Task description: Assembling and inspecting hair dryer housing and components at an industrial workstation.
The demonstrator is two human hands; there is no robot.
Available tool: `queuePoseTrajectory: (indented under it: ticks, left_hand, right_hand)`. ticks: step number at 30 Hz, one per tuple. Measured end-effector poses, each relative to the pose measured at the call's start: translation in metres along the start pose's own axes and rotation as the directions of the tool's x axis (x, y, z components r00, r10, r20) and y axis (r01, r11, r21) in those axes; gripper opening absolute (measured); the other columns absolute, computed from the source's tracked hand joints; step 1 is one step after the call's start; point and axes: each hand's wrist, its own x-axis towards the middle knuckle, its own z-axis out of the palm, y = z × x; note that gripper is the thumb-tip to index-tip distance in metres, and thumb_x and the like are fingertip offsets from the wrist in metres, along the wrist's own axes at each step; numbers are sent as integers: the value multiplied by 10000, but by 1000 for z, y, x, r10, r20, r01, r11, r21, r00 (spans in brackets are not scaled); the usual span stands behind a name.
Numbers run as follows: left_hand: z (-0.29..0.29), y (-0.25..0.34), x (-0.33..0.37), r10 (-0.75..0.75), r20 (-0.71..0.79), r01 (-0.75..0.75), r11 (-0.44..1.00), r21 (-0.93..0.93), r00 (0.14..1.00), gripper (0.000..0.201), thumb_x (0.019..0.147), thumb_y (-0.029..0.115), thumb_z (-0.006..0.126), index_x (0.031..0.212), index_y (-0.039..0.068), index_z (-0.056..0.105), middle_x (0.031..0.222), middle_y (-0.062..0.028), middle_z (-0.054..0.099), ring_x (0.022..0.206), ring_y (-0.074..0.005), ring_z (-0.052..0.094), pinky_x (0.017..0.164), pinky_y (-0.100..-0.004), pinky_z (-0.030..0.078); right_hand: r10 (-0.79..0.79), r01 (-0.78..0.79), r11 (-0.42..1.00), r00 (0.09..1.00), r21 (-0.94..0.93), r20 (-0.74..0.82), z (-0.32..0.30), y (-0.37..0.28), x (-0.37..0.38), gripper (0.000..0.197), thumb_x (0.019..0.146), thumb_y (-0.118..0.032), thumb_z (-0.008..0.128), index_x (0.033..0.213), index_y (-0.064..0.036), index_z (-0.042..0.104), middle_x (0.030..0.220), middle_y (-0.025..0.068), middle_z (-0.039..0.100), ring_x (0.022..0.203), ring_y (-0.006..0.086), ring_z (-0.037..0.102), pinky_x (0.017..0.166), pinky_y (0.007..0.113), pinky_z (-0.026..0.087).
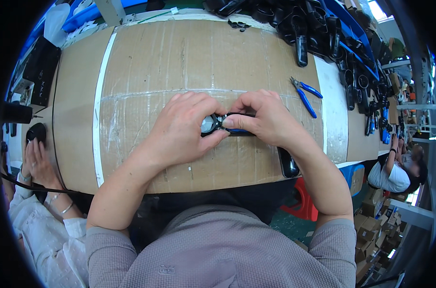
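Near the middle of the cardboard-covered table, both hands grip a black plastic housing [240, 134] with a round head and a narrow body. My left hand [182, 127] curls its fingers and thumb around the head, where a pale disc [208, 124] shows inside. My right hand [265, 117] pinches the body, its thumb pressing on top close to the head. Fingers cover much of the part. Beneath my right forearm, another black part with a rounded end [288, 164] lies at the table's front edge. Blue-handled nippers [306, 97] rest to the right with their handles apart.
Black plastic parts [300, 41] are heaped at the back right beside a blue bin [352, 29]. Small black pieces [239, 25] lie at the far edge. On the left, a co-worker's hands [39, 165] are by a black box [36, 72]. A red stool [302, 201] stands below the table.
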Motion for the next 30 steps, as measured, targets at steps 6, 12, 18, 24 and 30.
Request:
queuePoseTrajectory:
  ticks: [6,12,18,24,30]
  left_hand:
    - [2,-2,-1,16,-33,-16,1000,8,999,266,814,182,821,1031,119,682,1010,-43,693,996,-245,638,986,-375,470]
    - [-1,-2,-1,2,-24,-2,1000,4,1000,265,813,169,826,1031,121,684,1018,-42,693,995,-240,639,981,-368,468]
    - [0,-2,-1,18,-7,-18,1000,5,1000,271,809,150,828,1038,115,688,1017,-40,690,985,-239,633,981,-366,466]
    - [-1,-3,2,48,-8,-49,998,-34,999,279,803,125,824,1044,106,687,1005,-46,684,968,-245,622,971,-362,469]
    - [0,-2,1,23,25,-19,989,-149,999,282,795,102,820,1036,96,672,997,-61,669,952,-250,604,944,-360,476]
  right_hand:
    - [-329,288,941,902,-178,-281,10,16,-13,313,846,-244,848,1082,-66,745,998,76,699,942,232,617,903,368,471]
    - [-267,116,947,803,-299,-533,-2,27,-87,496,845,-193,832,1290,-62,656,1308,153,587,1147,309,585,1001,389,472]
    - [-130,-74,946,804,-315,-580,14,57,-118,507,860,-178,832,1306,-46,630,1285,143,594,1126,307,600,1000,392,500]
    - [-76,-11,991,768,-132,-636,8,58,-108,460,885,-120,800,1307,-29,640,1292,153,610,1083,283,624,957,371,532]
    - [-89,98,995,970,29,-226,6,25,-53,303,908,-145,811,1169,-21,719,1091,76,688,829,139,619,724,256,494]
